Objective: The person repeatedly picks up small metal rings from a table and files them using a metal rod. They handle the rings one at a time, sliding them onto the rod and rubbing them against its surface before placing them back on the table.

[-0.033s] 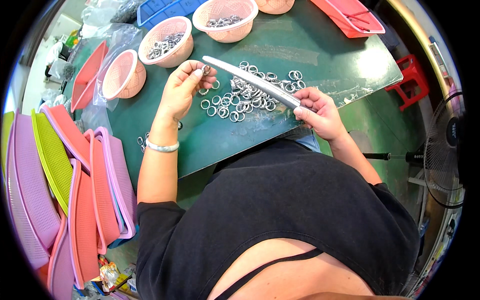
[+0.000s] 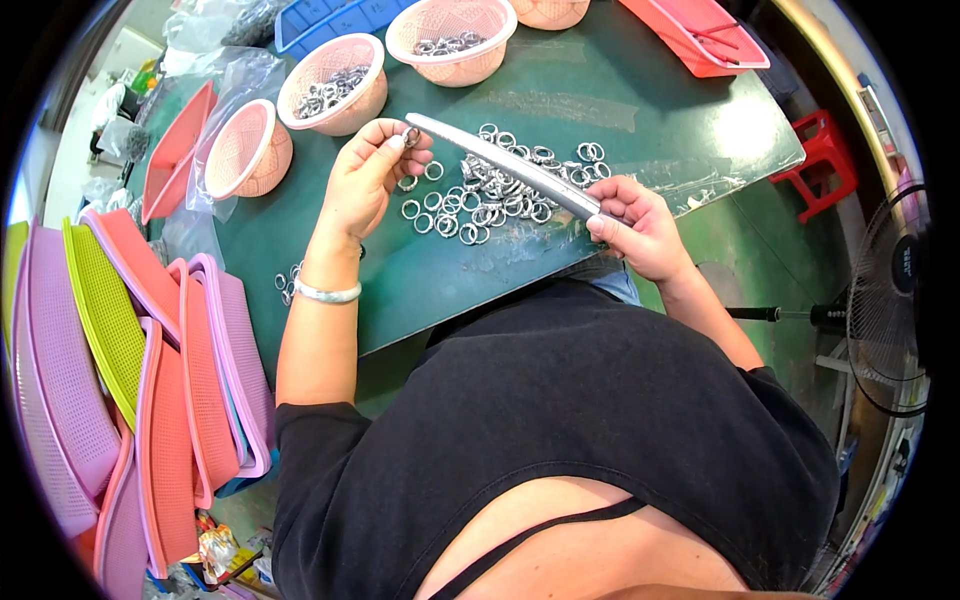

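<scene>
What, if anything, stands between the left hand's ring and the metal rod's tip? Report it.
Nothing visible: the ring in the left hand shows just below the narrow tip of the metal rod in the right hand; whether they touch is unclear.

Left fingers (image 2: 420, 158) pinch a ring (image 2: 411, 137); right fingers (image 2: 622, 189) grip a tapered metal rod (image 2: 515, 167)

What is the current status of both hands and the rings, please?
Left hand pinching one ring; right hand gripping tapered metal rod by its thicker end; loose rings piled on green table, partly hidden behind rod.
</scene>
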`<state>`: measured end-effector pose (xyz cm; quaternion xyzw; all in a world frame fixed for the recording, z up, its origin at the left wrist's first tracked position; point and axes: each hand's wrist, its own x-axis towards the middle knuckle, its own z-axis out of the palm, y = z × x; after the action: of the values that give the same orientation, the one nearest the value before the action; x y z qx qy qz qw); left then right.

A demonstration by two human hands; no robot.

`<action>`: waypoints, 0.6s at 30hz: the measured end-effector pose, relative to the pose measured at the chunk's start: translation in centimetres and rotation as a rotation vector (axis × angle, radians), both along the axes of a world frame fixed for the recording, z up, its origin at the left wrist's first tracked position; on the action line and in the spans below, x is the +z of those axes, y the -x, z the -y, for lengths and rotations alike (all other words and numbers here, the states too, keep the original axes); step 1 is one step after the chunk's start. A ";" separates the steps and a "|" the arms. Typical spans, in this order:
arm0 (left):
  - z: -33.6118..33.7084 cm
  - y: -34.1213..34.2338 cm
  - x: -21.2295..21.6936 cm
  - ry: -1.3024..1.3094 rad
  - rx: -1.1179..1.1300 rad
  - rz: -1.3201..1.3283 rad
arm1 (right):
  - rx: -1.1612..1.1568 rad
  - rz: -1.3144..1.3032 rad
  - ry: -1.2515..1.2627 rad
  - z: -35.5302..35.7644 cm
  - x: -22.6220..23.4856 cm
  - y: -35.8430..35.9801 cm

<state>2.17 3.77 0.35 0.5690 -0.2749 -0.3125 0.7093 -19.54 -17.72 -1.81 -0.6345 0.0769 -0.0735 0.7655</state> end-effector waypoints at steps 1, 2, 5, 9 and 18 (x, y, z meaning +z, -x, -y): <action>0.1 0.0 0.0 0.052 0.007 -0.053 | 0.007 -0.013 -0.002 0.1 -0.1 0.0; 0.2 0.0 -0.1 0.076 0.023 -0.067 | 0.013 -0.027 -0.003 0.1 -0.1 0.0; 0.3 -0.3 -0.7 0.139 0.070 -0.106 | 0.023 -0.052 0.013 0.2 0.0 0.0; 0.8 0.0 -0.8 0.152 0.141 -0.126 | 0.013 -0.062 0.025 0.1 0.2 -0.2; 0.6 -0.4 -1.6 0.190 0.173 -0.196 | -0.002 -0.056 0.007 0.0 0.3 -0.2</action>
<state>2.60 3.17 -1.29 0.4877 -0.1828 -0.2766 0.8076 -19.31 -17.75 -1.56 -0.6389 0.0986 -0.0566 0.7608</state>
